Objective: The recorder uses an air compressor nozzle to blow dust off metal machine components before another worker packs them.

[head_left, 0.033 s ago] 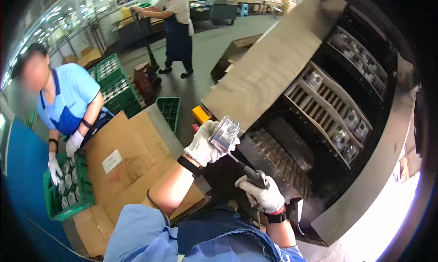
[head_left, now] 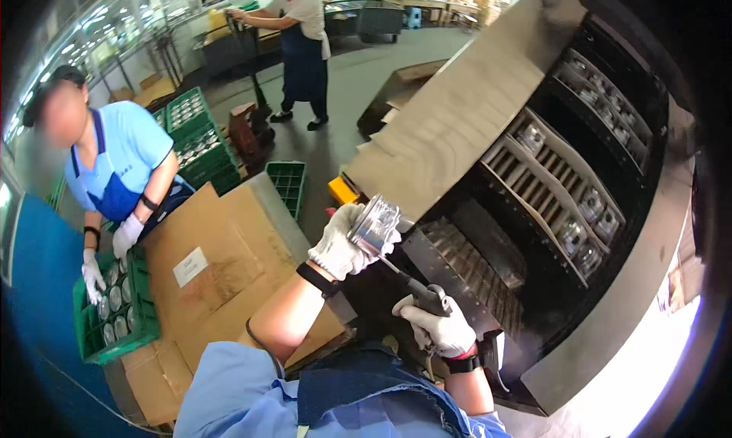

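Observation:
My left hand [head_left: 335, 243], in a white knit glove, is closed round a shiny metal piston [head_left: 374, 226] and holds it up in front of me. In my right hand [head_left: 448, 330], also gloved, is a dark air blow gun [head_left: 429, 298]. Its thin nozzle points up and left, with the tip close to the piston's lower side; whether it touches is hard to see. Several more pistons sit on the slatted racks [head_left: 526, 180] of the machine to the right. A lower slatted chute [head_left: 479, 282] lies nearest my right hand.
The machine's broad metal panel [head_left: 465, 110] slants up ahead. Cardboard [head_left: 217, 240] covers a surface at left. Beyond it a co-worker [head_left: 126, 163] handles a green crate [head_left: 91, 346] of pistons. Another person [head_left: 303, 57] stands farther off by a pallet jack [head_left: 248, 125], near stacked green crates [head_left: 202, 156].
The background has shifted slightly to the right in view. Both hands, the piston and the blow gun keep almost the same places.

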